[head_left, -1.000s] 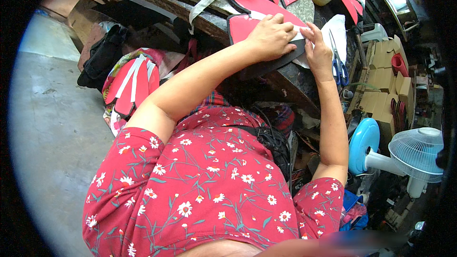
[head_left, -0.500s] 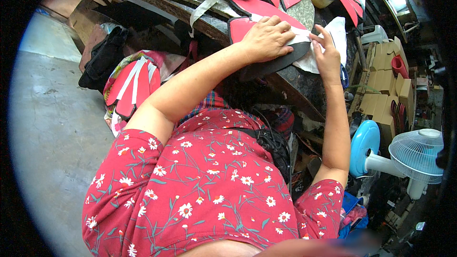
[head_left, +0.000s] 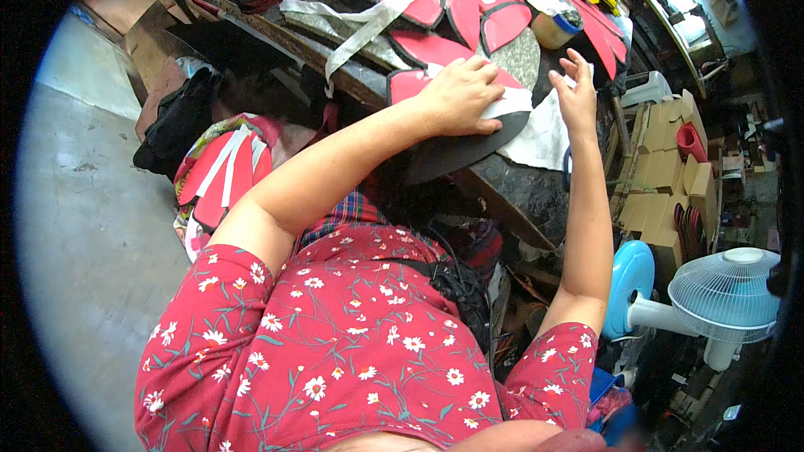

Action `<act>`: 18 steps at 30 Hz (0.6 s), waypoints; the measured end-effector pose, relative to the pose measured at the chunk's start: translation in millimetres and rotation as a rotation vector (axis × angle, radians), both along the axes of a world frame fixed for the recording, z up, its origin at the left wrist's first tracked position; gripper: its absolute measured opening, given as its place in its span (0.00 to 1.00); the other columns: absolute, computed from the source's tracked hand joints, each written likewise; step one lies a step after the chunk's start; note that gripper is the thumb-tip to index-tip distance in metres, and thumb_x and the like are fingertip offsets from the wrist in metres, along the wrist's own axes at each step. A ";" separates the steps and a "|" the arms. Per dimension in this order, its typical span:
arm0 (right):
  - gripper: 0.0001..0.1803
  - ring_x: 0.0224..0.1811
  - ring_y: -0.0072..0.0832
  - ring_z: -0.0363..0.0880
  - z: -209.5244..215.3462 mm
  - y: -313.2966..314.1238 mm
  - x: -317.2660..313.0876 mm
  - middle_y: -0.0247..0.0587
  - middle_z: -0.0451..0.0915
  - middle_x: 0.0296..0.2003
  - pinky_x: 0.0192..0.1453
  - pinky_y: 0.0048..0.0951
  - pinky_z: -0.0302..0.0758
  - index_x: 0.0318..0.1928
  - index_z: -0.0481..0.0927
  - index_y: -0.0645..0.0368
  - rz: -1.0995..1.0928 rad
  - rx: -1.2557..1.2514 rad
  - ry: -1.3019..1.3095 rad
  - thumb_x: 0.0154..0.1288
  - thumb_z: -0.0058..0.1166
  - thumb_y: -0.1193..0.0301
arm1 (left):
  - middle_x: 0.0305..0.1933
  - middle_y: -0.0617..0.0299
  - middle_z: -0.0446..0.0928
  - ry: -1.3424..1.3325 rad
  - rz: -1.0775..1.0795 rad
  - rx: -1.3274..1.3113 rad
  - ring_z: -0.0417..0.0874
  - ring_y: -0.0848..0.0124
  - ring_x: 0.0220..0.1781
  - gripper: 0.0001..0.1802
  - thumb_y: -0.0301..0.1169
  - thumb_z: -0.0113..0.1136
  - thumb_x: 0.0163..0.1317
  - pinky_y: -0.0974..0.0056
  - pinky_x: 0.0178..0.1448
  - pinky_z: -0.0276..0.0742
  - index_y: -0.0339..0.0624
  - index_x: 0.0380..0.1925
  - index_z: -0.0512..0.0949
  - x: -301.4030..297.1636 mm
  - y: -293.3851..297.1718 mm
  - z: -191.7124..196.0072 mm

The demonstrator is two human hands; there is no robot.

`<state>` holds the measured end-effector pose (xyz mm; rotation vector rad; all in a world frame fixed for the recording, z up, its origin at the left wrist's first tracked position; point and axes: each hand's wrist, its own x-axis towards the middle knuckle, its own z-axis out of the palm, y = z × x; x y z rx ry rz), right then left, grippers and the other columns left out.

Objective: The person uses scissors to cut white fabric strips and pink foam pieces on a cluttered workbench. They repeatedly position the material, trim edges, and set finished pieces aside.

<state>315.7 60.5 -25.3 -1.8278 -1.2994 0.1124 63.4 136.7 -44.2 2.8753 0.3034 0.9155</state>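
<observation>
dark sole-shaped piece (head_left: 456, 155) lies flat on the bench edge (head_left: 511, 192) under my left hand (head_left: 456, 99), whose fingers spread and press a white strip (head_left: 511, 103) onto it, pinning it steady, i judge. my right hand (head_left: 576, 88) hovers open, grasping nothing, over white cloth (head_left: 540, 134) just beyond those fingertips.

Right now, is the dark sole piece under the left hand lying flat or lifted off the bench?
Flat: the left hand presses the dark sole piece down on the workbench.
</observation>
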 end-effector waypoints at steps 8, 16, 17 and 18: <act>0.64 0.66 0.45 0.71 -22.2 115.1 84.9 0.60 0.67 0.67 0.69 0.41 0.69 0.74 0.55 0.61 -0.362 0.093 -0.009 0.40 0.80 0.57 | 0.41 0.54 0.74 -0.109 -0.001 -0.150 0.74 0.55 0.49 0.29 0.50 0.71 0.47 0.54 0.56 0.73 0.40 0.41 0.79 -3.1 1.3 -3.5; 0.58 0.62 0.46 0.77 -15.9 129.5 72.3 0.58 0.77 0.59 0.67 0.39 0.70 0.67 0.64 0.67 -0.403 0.170 -0.073 0.37 0.82 0.56 | 0.42 0.56 0.74 -0.080 0.033 -0.168 0.74 0.57 0.49 0.29 0.51 0.70 0.48 0.55 0.57 0.72 0.40 0.41 0.79 -4.6 -1.2 0.6; 0.57 0.62 0.47 0.76 -7.4 123.4 65.1 0.58 0.76 0.59 0.67 0.39 0.70 0.66 0.64 0.67 -0.417 0.174 -0.004 0.37 0.82 0.57 | 0.42 0.56 0.74 -0.082 0.028 -0.170 0.74 0.57 0.49 0.29 0.51 0.71 0.48 0.55 0.57 0.72 0.41 0.41 0.79 -5.1 -0.8 0.7; 0.54 0.56 0.43 0.80 -0.3 114.4 55.6 0.54 0.80 0.54 0.64 0.38 0.73 0.64 0.67 0.66 -0.377 0.276 -0.033 0.38 0.83 0.57 | 0.42 0.56 0.74 -0.078 0.034 -0.176 0.74 0.56 0.49 0.28 0.51 0.71 0.48 0.55 0.57 0.72 0.41 0.42 0.79 -5.2 -0.6 0.4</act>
